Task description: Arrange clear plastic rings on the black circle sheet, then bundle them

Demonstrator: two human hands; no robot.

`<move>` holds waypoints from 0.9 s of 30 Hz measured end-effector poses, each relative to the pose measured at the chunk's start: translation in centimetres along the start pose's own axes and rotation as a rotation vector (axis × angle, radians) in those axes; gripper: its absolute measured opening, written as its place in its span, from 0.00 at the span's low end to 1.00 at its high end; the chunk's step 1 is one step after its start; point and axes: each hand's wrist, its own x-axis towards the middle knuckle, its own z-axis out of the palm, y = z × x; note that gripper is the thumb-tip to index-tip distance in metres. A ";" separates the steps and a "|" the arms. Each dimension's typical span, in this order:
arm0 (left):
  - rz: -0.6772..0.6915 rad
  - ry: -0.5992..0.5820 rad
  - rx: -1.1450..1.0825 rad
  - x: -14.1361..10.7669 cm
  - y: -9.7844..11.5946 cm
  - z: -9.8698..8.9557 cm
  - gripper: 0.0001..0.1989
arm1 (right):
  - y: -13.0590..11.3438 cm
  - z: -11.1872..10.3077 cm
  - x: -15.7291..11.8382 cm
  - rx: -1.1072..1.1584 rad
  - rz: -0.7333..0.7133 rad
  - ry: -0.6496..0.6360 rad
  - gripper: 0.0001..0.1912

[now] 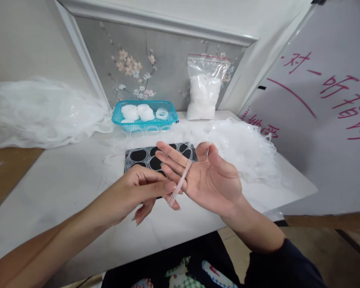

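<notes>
My left hand [144,188] pinches a thin bundle of translucent, rubbery-looking rings [181,182] between thumb and fingers. The bundle lies slantwise across the fingers of my right hand [211,184]; whether it loops around them I cannot tell. Palm up, my right hand stretches several fingers to the left, while its thumb and a bent finger close on a thin greyish sliver too small to name. Beneath both hands is a black mat or sheet [138,156] with pale ring outlines, partly hidden by them.
On the white table [78,208], a blue tray [144,126] holds bundled rings. A zip bag [202,96] of white contents leans at the back. Loose clear rings lie in heaps at left [48,114] and right [243,148]. A whiteboard [327,160] with red writing stands at right.
</notes>
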 end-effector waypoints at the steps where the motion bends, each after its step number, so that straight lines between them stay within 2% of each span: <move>1: -0.003 -0.003 0.001 0.0 0.0 0.0 0.12 | 0.0 0.0 0.0 0.001 -0.003 -0.008 0.14; 6: -0.016 0.005 0.004 -0.2 0.0 0.1 0.12 | 0.1 -0.2 0.0 0.021 -0.011 -0.049 0.12; 20: -0.130 -0.019 0.103 -0.5 0.8 0.4 0.13 | -0.2 0.3 -0.4 -0.033 0.023 -0.034 0.17; 27: -0.127 -0.049 0.138 -0.6 0.9 0.3 0.17 | -0.2 0.3 -0.5 -0.052 0.057 0.011 0.19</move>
